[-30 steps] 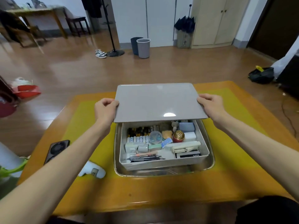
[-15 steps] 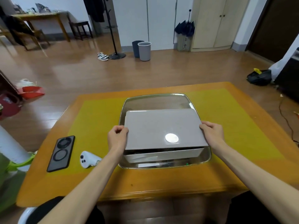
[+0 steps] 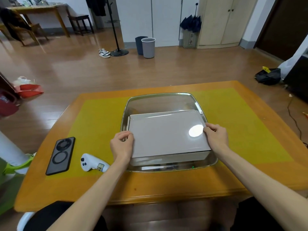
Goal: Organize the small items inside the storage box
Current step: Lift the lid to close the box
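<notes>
Nearest the camera, two bare forearms reach over the front edge of the orange table (image 3: pixel 166 189) toward the storage box (image 3: pixel 173 156), which sits inside a shallow metal tray (image 3: pixel 166 97) at the table's middle. The left hand (image 3: pixel 122 145) is at the box's left side, fingers curled and pinching the left edge of the grey lid (image 3: pixel 166 134); the right hand (image 3: pixel 215 135) mirrors it on the right edge, fingers bent over the rim with the thumb along the side. Gripping both short edges this way probably keeps the wide lid level, so that it seats squarely instead of catching on one corner. The lid covers the box almost fully, though a pale strip of box wall shows past its left rear corner, so it looks slightly skewed and perhaps not yet pressed home. The small items are hidden under the lid. Left of the box, on the yellow mat (image 3: pixel 250 130), lie a white controller (image 3: pixel 93 165) and, farther left, a dark phone (image 3: pixel 61 155), both well apart from the tray. Beyond the box the tray's bare floor shows, leaving room behind.
</notes>
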Demonstrator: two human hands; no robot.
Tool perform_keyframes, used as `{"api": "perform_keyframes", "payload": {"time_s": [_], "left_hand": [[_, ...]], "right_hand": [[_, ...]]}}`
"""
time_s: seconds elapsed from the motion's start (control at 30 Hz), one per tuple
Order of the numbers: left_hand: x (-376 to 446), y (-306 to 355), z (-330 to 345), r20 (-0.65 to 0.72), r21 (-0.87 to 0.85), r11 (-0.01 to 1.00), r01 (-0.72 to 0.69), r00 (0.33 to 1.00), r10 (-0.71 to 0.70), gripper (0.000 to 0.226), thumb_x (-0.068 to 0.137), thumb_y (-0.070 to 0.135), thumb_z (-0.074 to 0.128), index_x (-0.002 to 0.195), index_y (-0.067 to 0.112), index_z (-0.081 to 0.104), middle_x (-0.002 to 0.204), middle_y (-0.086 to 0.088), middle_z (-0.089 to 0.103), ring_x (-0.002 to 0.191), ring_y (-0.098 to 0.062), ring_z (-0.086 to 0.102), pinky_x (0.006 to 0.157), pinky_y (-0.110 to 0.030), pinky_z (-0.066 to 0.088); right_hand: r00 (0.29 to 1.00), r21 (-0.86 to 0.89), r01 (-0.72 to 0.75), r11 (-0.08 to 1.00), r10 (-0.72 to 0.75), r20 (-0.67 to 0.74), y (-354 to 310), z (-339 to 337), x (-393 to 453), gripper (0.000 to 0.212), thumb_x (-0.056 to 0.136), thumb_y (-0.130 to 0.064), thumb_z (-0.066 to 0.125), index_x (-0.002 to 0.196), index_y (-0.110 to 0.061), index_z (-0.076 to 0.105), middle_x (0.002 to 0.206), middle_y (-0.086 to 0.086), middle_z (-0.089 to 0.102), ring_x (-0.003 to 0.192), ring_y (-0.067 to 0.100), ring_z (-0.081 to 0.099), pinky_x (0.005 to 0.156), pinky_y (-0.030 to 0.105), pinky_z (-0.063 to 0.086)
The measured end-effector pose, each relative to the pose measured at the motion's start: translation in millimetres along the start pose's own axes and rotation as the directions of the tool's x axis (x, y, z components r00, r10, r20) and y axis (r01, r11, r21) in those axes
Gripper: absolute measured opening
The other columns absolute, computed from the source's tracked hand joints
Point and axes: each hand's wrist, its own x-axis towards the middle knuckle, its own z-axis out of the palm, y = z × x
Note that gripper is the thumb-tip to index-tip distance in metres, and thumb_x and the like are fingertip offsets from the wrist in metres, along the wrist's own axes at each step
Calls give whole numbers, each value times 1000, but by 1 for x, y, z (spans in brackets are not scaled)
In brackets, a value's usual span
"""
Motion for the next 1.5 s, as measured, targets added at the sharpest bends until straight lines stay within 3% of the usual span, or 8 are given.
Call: {"api": "perform_keyframes", "payload": {"time_s": [0.37, 0.5, 0.67, 0.77, 0.9, 1.13, 1.37, 1.5], "left_hand": [[4, -4, 1, 23, -55, 991, 124, 992, -123, 24, 92, 12, 59, 113, 12, 72, 118, -1, 68, 107, -16, 62, 89, -29, 49], [10, 2, 0, 48, -29, 991, 127, 991, -126, 30, 93, 9, 58, 120, 9, 70, 123, -3, 66, 112, -19, 60, 98, -35, 49], [8, 7, 2, 22, -80, 978, 192, 981, -191, 28, 93, 4, 55, 115, 11, 72, 106, 4, 68, 93, -13, 62, 74, -20, 46], [9, 11, 2, 43, -120, 968, 221, 975, -217, 28, 91, 2, 55, 91, 20, 76, 90, 11, 70, 85, -14, 61, 72, -26, 51], [12, 19, 3, 50, -140, 973, 183, 983, -177, 27, 89, 2, 55, 94, 20, 75, 92, 11, 73, 86, -12, 64, 69, -19, 51], [7, 5, 7, 67, -50, 989, 140, 988, -136, 32, 89, 0, 54, 116, 5, 70, 125, -7, 68, 119, -24, 60, 106, -39, 47], [0, 9, 3, 78, -67, 991, 116, 991, -110, 44, 88, -1, 51, 76, 37, 71, 92, 22, 70, 86, 4, 61, 63, -2, 41], [0, 8, 3, 86, -49, 989, 137, 988, -132, 51, 89, 0, 52, 66, 43, 66, 82, 29, 65, 81, 8, 56, 62, -3, 41]], "right_hand": [[983, -4, 184, 983, -184, -25, 0, 4, -4, 21, 93, -24, 60, 98, -38, 74, 89, 5, 61, 83, 20, 59, 75, 37, 46], [991, -5, 134, 991, -134, -18, 1, 12, -4, 21, 94, -24, 60, 106, -28, 77, 91, 0, 61, 87, 22, 61, 75, 36, 46], [996, 32, 70, 997, -68, -58, -3, 11, 0, 25, 91, -22, 63, 110, -21, 79, 98, -2, 66, 94, 22, 63, 85, 36, 48], [997, 60, 57, 997, -54, -53, -9, 10, 2, 24, 90, -22, 63, 107, -21, 79, 98, -5, 67, 95, 20, 63, 89, 39, 50], [993, 82, 73, 994, -65, -101, -9, 7, 3, 24, 89, -22, 64, 107, -24, 79, 98, 0, 68, 91, 19, 63, 87, 37, 50], [993, 38, 52, 998, -47, -106, 5, 7, -3, 20, 90, -23, 64, 104, -25, 79, 92, -3, 65, 92, 22, 62, 75, 32, 43], [991, -48, 57, 997, -62, -119, 8, 10, -7, 28, 93, -27, 63, 116, -18, 76, 94, -1, 62, 89, 20, 60, 75, 31, 39], [991, -71, 47, 996, -56, -124, 8, 10, -9, 30, 93, -25, 64, 120, -16, 75, 93, -6, 60, 89, 16, 58, 75, 29, 38]]}}
